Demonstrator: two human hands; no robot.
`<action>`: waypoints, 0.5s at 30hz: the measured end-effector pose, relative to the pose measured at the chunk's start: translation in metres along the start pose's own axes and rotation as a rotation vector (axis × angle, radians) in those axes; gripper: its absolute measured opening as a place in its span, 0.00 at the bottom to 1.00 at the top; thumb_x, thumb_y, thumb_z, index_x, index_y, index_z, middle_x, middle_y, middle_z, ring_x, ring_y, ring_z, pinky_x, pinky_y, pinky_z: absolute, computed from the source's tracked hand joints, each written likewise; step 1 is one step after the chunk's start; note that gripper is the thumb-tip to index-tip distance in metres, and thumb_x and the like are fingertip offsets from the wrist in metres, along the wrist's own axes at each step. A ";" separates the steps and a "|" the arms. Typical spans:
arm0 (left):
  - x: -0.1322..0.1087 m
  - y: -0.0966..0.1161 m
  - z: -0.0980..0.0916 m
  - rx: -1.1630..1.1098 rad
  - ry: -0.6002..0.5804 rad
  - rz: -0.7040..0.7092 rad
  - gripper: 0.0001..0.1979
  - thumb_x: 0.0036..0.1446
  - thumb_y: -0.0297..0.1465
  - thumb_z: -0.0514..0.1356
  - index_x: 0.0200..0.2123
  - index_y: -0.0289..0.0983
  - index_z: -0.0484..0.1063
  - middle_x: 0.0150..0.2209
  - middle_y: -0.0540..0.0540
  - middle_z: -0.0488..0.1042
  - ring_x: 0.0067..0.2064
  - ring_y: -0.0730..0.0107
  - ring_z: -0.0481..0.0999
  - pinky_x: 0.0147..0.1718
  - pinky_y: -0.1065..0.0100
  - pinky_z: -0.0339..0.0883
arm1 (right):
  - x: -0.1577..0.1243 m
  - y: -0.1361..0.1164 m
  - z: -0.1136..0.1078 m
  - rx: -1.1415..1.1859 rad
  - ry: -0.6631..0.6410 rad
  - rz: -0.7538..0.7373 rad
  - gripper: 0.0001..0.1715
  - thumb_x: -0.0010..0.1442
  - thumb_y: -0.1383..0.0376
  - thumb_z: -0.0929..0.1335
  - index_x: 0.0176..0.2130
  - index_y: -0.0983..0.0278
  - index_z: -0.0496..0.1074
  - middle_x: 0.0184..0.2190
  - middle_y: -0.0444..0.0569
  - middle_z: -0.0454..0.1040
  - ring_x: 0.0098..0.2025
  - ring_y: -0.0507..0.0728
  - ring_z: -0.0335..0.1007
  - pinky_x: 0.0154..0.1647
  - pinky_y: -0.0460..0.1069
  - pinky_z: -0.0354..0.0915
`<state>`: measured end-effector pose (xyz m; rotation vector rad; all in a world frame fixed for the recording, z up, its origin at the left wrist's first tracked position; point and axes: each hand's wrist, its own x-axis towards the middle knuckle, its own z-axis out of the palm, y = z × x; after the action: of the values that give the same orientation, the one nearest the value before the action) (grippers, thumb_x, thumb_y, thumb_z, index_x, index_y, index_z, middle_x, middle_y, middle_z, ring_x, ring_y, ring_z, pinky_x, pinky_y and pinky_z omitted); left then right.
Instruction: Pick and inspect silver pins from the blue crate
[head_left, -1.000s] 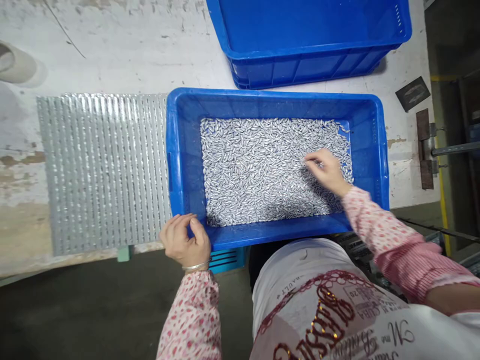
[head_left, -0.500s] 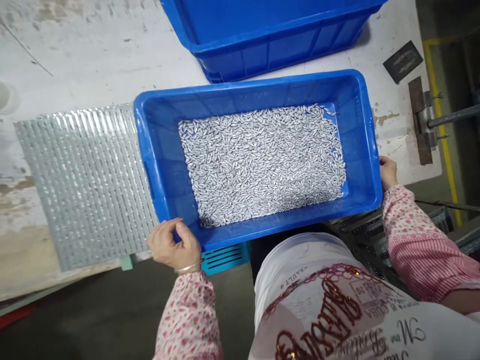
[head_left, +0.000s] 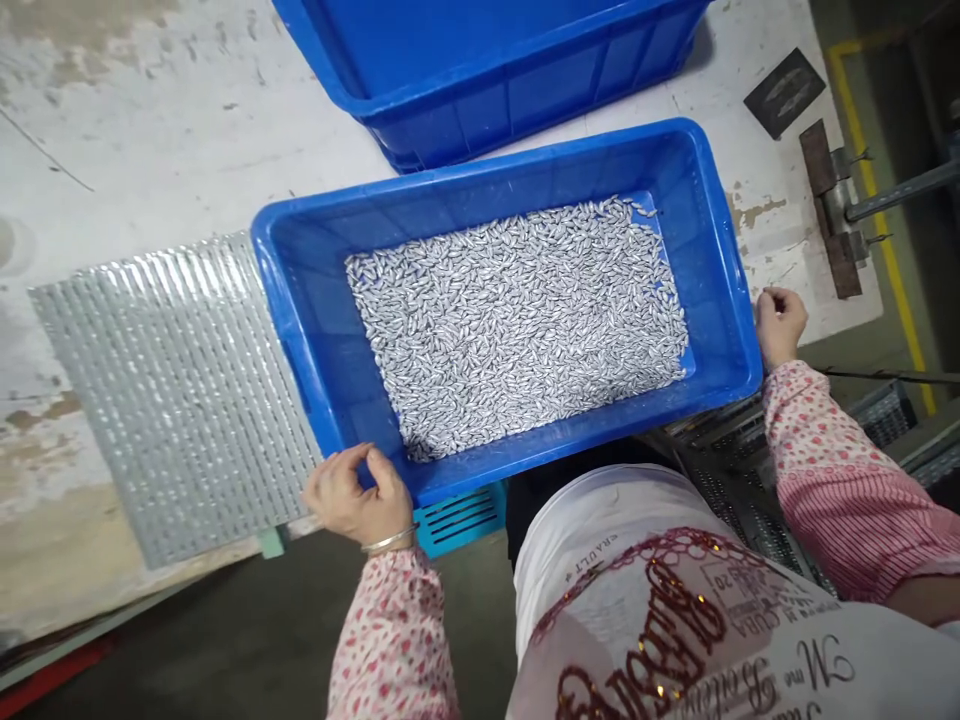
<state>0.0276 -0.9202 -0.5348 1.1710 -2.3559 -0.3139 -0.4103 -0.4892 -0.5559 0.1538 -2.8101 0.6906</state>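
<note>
Blue box [head_left: 525, 445] has the left hand [head_left: 360, 497] and the right hand [head_left: 781, 325] curled at its two ends, whether pinching I cannot tell, and it lies at the front edge of the table [head_left: 187, 130], with silver pieces [head_left: 517, 320] inside.

The left hand [head_left: 360, 495] hides the near blue bin's [head_left: 495, 195] corner.

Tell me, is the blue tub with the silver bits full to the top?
No, only partly filled: the silver bits lie low in the blue tub, and its inner walls show bare above them.
</note>
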 end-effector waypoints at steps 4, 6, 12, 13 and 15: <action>0.008 0.002 -0.010 -0.022 -0.111 0.165 0.09 0.57 0.32 0.58 0.40 0.35 0.73 0.41 0.37 0.76 0.51 0.53 0.72 0.55 0.51 0.60 | -0.012 -0.036 -0.023 0.229 -0.050 0.184 0.21 0.63 0.56 0.57 0.45 0.65 0.69 0.45 0.64 0.73 0.43 0.59 0.71 0.36 0.52 0.67; 0.015 0.003 -0.013 -0.033 -0.208 0.272 0.11 0.57 0.31 0.58 0.43 0.34 0.73 0.44 0.35 0.75 0.52 0.52 0.70 0.55 0.51 0.60 | -0.023 -0.056 -0.032 0.190 -0.187 0.061 0.24 0.62 0.54 0.59 0.51 0.65 0.67 0.50 0.63 0.71 0.48 0.61 0.69 0.43 0.54 0.68; 0.038 0.018 0.010 0.005 -0.755 0.679 0.17 0.61 0.30 0.52 0.52 0.38 0.71 0.55 0.35 0.69 0.53 0.52 0.69 0.47 0.56 0.66 | -0.052 -0.089 -0.033 -0.178 -0.286 -0.130 0.41 0.57 0.51 0.65 0.62 0.68 0.55 0.58 0.65 0.63 0.58 0.71 0.60 0.56 0.67 0.59; 0.040 0.023 0.018 0.023 -0.824 0.739 0.19 0.61 0.29 0.52 0.55 0.40 0.70 0.58 0.36 0.67 0.55 0.52 0.68 0.48 0.55 0.66 | -0.054 -0.091 -0.031 -0.201 -0.278 -0.129 0.40 0.58 0.51 0.64 0.63 0.68 0.54 0.58 0.66 0.63 0.58 0.71 0.60 0.56 0.67 0.59; 0.041 0.034 0.036 0.046 -0.915 0.851 0.22 0.61 0.28 0.51 0.58 0.44 0.67 0.63 0.39 0.62 0.60 0.51 0.63 0.53 0.53 0.63 | -0.055 -0.093 -0.029 -0.229 -0.268 -0.131 0.39 0.59 0.52 0.63 0.63 0.68 0.53 0.57 0.65 0.64 0.57 0.72 0.61 0.56 0.67 0.59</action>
<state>-0.0349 -0.9325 -0.5391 -0.1373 -3.3650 -0.5557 -0.3361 -0.5549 -0.5044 0.4123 -3.0710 0.3354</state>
